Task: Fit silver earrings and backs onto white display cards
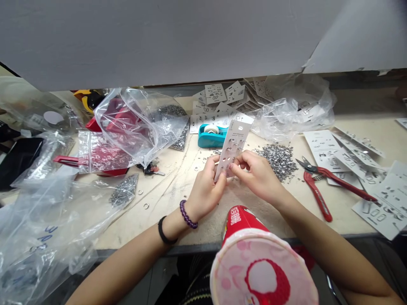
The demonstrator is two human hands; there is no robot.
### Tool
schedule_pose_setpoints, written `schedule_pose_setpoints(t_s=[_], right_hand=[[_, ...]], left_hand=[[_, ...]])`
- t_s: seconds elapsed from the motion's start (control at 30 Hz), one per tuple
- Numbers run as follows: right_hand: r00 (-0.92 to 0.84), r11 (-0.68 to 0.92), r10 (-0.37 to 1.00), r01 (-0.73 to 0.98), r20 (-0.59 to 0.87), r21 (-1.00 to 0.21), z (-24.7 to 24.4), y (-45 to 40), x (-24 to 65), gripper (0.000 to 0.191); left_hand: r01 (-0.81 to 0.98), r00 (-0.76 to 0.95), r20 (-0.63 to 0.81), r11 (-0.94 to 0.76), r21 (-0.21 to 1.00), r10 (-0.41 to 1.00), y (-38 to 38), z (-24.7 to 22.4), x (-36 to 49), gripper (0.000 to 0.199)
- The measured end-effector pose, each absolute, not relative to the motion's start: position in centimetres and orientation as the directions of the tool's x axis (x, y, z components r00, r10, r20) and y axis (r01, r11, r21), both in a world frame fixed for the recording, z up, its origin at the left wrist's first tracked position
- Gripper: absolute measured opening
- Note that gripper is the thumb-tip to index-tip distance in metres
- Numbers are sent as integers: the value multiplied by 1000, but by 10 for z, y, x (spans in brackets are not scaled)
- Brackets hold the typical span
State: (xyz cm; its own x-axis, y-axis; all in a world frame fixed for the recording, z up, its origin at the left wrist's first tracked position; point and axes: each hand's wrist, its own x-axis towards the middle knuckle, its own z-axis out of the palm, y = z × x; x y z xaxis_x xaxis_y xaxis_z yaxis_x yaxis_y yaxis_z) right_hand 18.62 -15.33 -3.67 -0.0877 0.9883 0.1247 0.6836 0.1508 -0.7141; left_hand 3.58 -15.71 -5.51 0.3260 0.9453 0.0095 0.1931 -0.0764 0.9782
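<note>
Pinching the card [234,142] at its lower left, the left hand [206,186] is closed, thumb in front and fingers behind. The right hand [259,176] is partly curled, thumb and forefinger close together at the card's lower right edge; whether they grip the edge or a small fitting on it cannot be told. The card is tilted, its upper part beside the dispenser [213,139] in view, its printed face showing metal fittings.

Handling, in this inspector's judgement: the left pinch should stay firm but not bend the card; the right fingertips should press close to each fitting, clear of its neighbours, lest one be pulled loose.

Relative to the dispenser: the pile [280,161] of metal bits lies to the right and nearer; the pliers [308,167] lie beyond it, further right, jaws slightly parted; spare cards [321,148] lie near the pliers. To the left are a clear bag [143,127] and, nearer, two rings [146,206] on the bench [171,182]. Nearest the wearer stands a red cup [243,222].
</note>
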Motion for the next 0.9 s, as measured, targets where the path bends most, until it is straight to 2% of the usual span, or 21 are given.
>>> schedule_pose_setpoints(t_s=[0.07, 0.13, 0.27, 0.43, 0.5, 0.57, 0.63, 0.77, 0.9], right_hand=[[-67, 118, 993, 684, 99, -720, -37, -152, 186, 17], [-49, 92, 995, 688, 81, -720, -37, -152, 185, 17], [-33, 80, 996, 707, 80, -703, -34, -152, 188, 22], [40, 72, 992, 614, 121, -786, -27, -153, 200, 29], [-8, 29, 999, 601, 31, -799, -27, -153, 204, 32], [-134, 8, 987, 588, -88, -809, -28, -154, 204, 32], [-243, 13, 959, 551, -146, -834, -30, -155, 202, 28], [-292, 39, 948, 509, -130, -860, -33, -157, 196, 24], [-282, 64, 953, 549, -112, -834, -32, -158, 194, 24]], left_hand=[[255, 320, 8, -94, 962, 948, -158, -56, 35, 33], [240, 316, -18, -62, 969, 949, -158, -55, 36, 34], [30, 316, -142, 140, 990, 938, -155, -51, 41, 34], [-131, 269, -234, 277, 952, 934, -151, -40, 43, 35], [-162, 251, -243, 288, 944, 937, -151, -38, 42, 35], [-181, 239, -254, 300, 937, 937, -151, -37, 42, 34], [-187, 235, -260, 306, 933, 937, -150, -37, 41, 33], [-180, 236, -251, 296, 938, 939, -150, -38, 40, 31], [-171, 231, -244, 287, 943, 942, -149, -39, 39, 29]])
